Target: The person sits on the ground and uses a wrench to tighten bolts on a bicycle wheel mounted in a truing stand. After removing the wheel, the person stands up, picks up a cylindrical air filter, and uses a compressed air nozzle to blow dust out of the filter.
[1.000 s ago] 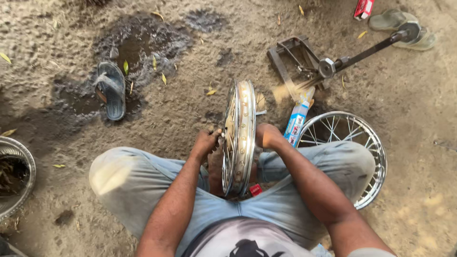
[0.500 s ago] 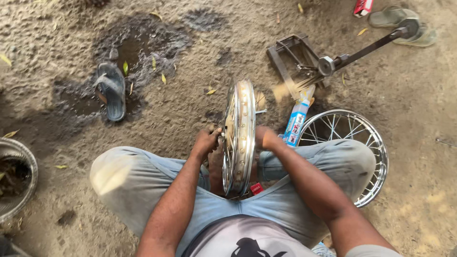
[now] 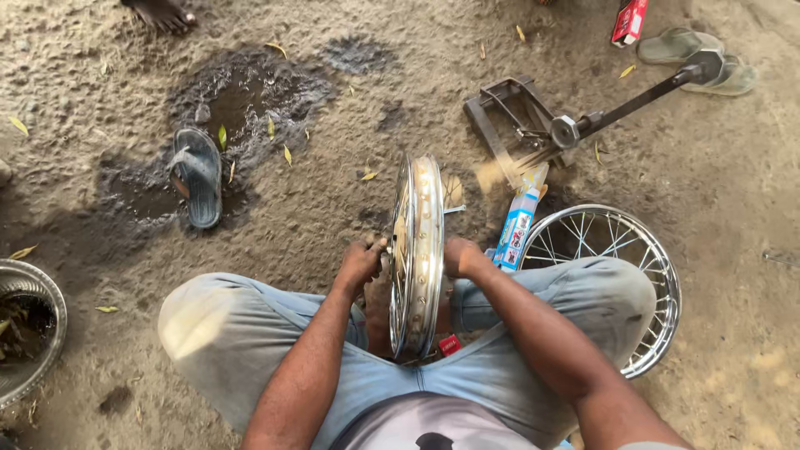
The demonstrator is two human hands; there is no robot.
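The left hand point(image 3: 360, 263) is curled against the left face of a chrome wheel rim point(image 3: 417, 250), its fingertips pinched at the rim's edge; whether they hold a small part there cannot be told. The right hand point(image 3: 461, 255) is closed against the rim's right face, its fingers hidden behind the metal, so its exact grip cannot be told either. The rim stands upright on its edge between the person's knees, seen almost edge-on: its flat faces look left and right, and its narrow band runs from the lap straight away from the person, slightly tilted. Its low part sinks between the pale blue jeans point(image 3: 250, 333).

Just right of the right hand a blue and white tube point(image 3: 517, 229) lies on the dirt ground point(image 3: 333, 200), pointing away. Beside the right knee a second spoked wheel point(image 3: 633, 250) lies flat, partly under the leg. Farther out sits a dark metal stand with a long bar point(image 3: 575, 125), and beyond it a pair of greenish sandals point(image 3: 700, 54). To the left lies a blue sandal point(image 3: 197, 175) by a wet patch, and a metal basin point(image 3: 33, 333) at the left edge.
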